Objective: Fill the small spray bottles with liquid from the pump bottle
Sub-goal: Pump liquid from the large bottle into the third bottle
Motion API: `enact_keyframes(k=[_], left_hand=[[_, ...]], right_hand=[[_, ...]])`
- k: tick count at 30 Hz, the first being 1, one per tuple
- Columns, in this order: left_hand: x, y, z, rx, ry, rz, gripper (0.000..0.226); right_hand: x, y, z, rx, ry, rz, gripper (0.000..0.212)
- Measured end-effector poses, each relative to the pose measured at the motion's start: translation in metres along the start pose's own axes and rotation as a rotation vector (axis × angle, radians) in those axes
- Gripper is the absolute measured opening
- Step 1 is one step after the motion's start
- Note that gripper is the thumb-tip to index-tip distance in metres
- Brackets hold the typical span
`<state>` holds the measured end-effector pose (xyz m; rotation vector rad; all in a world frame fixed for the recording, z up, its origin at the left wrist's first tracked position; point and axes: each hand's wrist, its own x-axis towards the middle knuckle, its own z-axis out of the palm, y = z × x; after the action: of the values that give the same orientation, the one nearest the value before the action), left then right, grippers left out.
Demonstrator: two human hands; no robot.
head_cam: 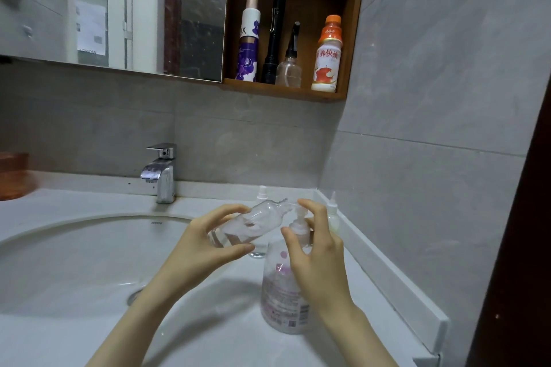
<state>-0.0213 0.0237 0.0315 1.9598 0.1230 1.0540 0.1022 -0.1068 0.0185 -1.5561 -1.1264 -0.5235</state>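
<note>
Small clear bottle held in the air over the counter, just right of the basin. It is tilted steeply, open neck up and to the right, meeting the spout of the pump bottle. Some clear liquid lies in its lower end. Left hand grips it: thumb under the body, fingers curled over the top. Pump bottle stands upright on the counter, translucent, with a pink printed label. Right hand is on its pump head: index finger bent over the top, thumb against the neck, other fingers curled behind. Cannot tell whether the head is pressed down. A second spray bottle with a white top stands just behind the held one, partly hidden. A small dropper bottle stands near the side wall ledge. Tap at the back of the basin. Wooden shelf above holds four containers; mirror to its left.
</note>
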Motion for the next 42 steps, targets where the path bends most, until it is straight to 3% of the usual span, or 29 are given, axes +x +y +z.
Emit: enact_keyframes(k=[4, 10, 13, 17, 19, 22, 25, 36, 42], left_hand=[[0.000, -0.001, 0.001, 0.000, -0.008, 0.002, 0.045], [-0.003, -0.001, 0.002, -0.020, -0.007, 0.007, 0.043], [-0.003, 0.000, 0.000, -0.027, -0.010, 0.018, 0.050], [0.001, -0.002, -0.004, -0.012, -0.001, 0.008, 0.046], [0.003, -0.002, -0.007, 0.003, -0.011, 0.011, 0.046], [0.005, -0.001, -0.013, 0.064, -0.033, 0.022, 0.052], [0.009, 0.001, -0.018, 0.115, -0.058, 0.040, 0.050], [0.021, 0.007, -0.016, 0.066, -0.157, 0.025, 0.043], [0.013, 0.001, -0.013, 0.125, -0.129, 0.070, 0.044]], right_hand=[[0.002, -0.002, -0.002, -0.020, 0.001, 0.000, 0.025], [-0.005, 0.002, -0.005, -0.023, -0.028, 0.026, 0.037], [0.005, -0.007, -0.015, 0.055, -0.081, 0.074, 0.011], [0.055, -0.023, -0.021, 0.076, 0.044, 0.198, 0.042], [0.084, -0.030, -0.021, -0.037, -0.094, 0.276, 0.045], [0.108, -0.034, -0.015, -0.202, -0.405, 0.362, 0.030], [0.112, -0.033, -0.011, -0.273, -0.567, 0.424, 0.026], [0.112, -0.039, -0.012, -0.352, -0.767, 0.502, 0.011], [0.105, -0.023, 0.001, -0.332, -0.656, 0.455, 0.014]])
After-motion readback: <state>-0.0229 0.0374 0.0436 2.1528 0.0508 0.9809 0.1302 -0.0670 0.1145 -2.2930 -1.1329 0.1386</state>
